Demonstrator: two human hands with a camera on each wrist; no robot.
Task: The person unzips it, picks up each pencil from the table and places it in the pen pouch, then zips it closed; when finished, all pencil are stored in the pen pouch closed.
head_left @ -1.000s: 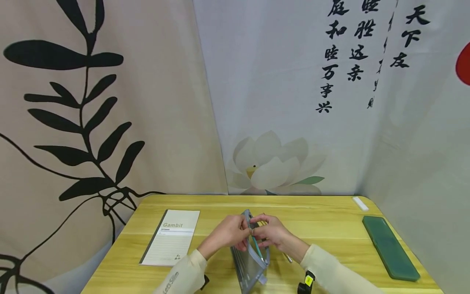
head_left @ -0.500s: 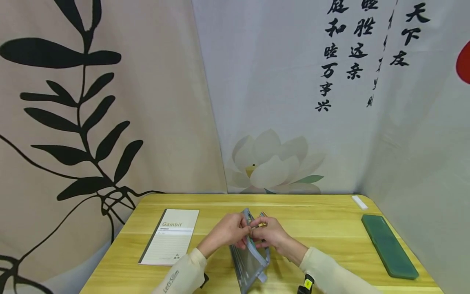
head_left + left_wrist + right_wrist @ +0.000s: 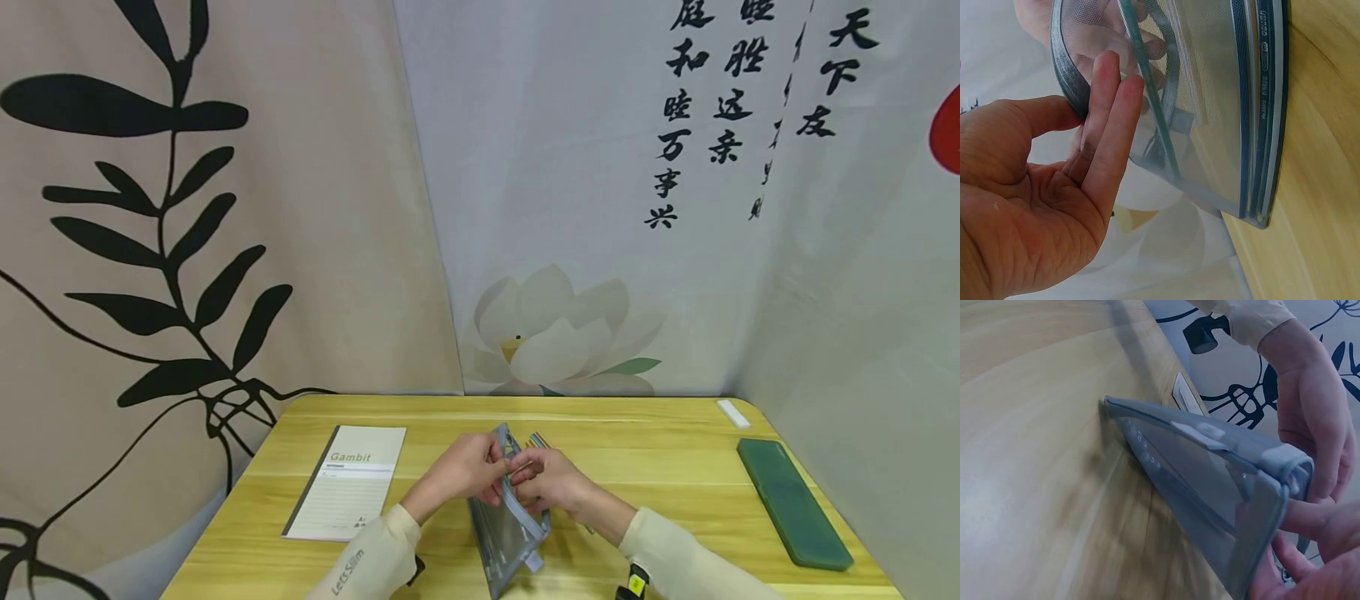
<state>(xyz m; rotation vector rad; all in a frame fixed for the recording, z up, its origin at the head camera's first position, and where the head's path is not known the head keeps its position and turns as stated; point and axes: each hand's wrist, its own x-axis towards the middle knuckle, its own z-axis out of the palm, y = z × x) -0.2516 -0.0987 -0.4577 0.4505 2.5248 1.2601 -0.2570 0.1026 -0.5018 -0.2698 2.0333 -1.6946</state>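
Note:
A grey see-through mesh zip pencil case (image 3: pixel 501 542) stands on edge at the table's front middle, its zip opening facing up. My left hand (image 3: pixel 468 468) pinches the far part of its rim between thumb and fingers. Opposite it, my right hand (image 3: pixel 553 483) pinches the other edge of the opening, as the right wrist view shows at the pouch's zip band (image 3: pixel 1260 531). Through the mesh in the left wrist view shows a slim teal stick, like a pencil (image 3: pixel 1159 119), lying inside. Several coloured pencils (image 3: pixel 537 440) lie on the table, partly hidden behind my right hand.
A notebook marked Gambit (image 3: pixel 348 483) lies to the left of the pouch. At the right are a dark green flat case (image 3: pixel 795 504) and a small white eraser-like block (image 3: pixel 733 414) near the back corner. Printed curtains hang behind the wooden table (image 3: pixel 660 467).
The teal pencil that stuck up at the opening one second ago has gone down into the pouch. My right hand has shifted slightly, uncovering the pencils' ends behind it.

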